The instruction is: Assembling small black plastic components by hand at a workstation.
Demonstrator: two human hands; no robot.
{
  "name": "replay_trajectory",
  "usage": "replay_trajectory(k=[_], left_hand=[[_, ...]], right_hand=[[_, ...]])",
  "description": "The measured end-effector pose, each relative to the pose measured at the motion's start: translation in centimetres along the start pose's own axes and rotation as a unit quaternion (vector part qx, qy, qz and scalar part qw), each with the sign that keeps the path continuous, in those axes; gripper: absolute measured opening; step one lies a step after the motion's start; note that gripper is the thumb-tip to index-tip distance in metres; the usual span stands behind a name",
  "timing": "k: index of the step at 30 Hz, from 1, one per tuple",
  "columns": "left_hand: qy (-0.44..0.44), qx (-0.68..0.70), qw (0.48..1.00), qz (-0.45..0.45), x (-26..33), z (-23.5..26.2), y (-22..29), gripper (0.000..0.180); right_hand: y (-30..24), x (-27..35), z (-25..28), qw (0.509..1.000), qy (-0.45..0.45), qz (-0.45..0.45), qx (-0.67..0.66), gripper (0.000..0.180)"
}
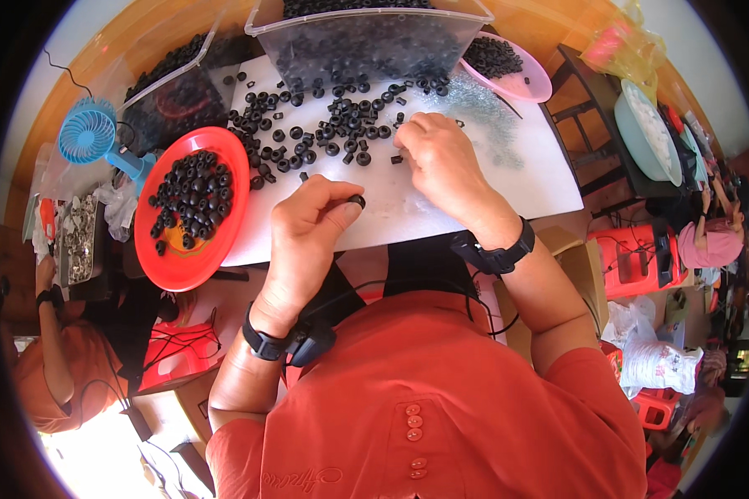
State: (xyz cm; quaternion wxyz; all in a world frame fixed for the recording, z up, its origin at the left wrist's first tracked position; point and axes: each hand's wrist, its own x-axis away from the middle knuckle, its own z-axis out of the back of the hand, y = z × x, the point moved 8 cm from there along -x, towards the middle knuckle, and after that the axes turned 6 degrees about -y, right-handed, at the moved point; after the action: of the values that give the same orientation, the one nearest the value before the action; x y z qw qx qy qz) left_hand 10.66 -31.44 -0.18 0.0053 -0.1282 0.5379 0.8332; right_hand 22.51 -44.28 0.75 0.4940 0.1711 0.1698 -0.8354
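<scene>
Between the thumb and forefinger of my left hand (306, 223) is a small black knob (357, 201), held over the near edge of the white table. My right hand (435, 156) hovers over the table to the right, its fingers curled together. A small black piece (398, 158) shows at those fingertips, but what they pinch is mostly hidden. Many loose black knobs (331, 149) lie scattered just beyond both hands. To the left, a red plate (235, 179) carries a heap of similar knobs. A clear plastic bin (366, 51) full of black pieces stands at the back.
A pink bowl (538, 81) of small black parts sits at the back right, near a patch of tiny silvery bits (483, 116). On the left are a blue fan (88, 133) and another clear bin (200, 50). Other people sit at both sides.
</scene>
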Motion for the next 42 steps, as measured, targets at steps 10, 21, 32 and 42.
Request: replay_trajectory(k=[10,21,32,42], left_hand=[[-0.016,0.371,0.92,0.126,0.4,-1.8,-2.8,0.018],[-0.007,0.39,0.91,0.141,0.9,-2.3,-3.7,0.017],[0.023,0.395,0.907,0.145,1.2,-1.9,-4.2,0.015],[0.026,0.446,0.882,0.152,1.2,-1.3,-4.3,0.016]], right_hand=[[-4.3,0.9,3.2,0.9,0.06,-0.009,-0.433,0.011],[-5.5,1.7,2.7,0.91,0.087,-0.001,-0.405,0.013],[-6.1,3.7,1.2,0.894,0.099,-0.01,-0.437,0.021],[-6.0,4.1,2.8,0.932,0.07,-0.009,-0.357,0.036]])
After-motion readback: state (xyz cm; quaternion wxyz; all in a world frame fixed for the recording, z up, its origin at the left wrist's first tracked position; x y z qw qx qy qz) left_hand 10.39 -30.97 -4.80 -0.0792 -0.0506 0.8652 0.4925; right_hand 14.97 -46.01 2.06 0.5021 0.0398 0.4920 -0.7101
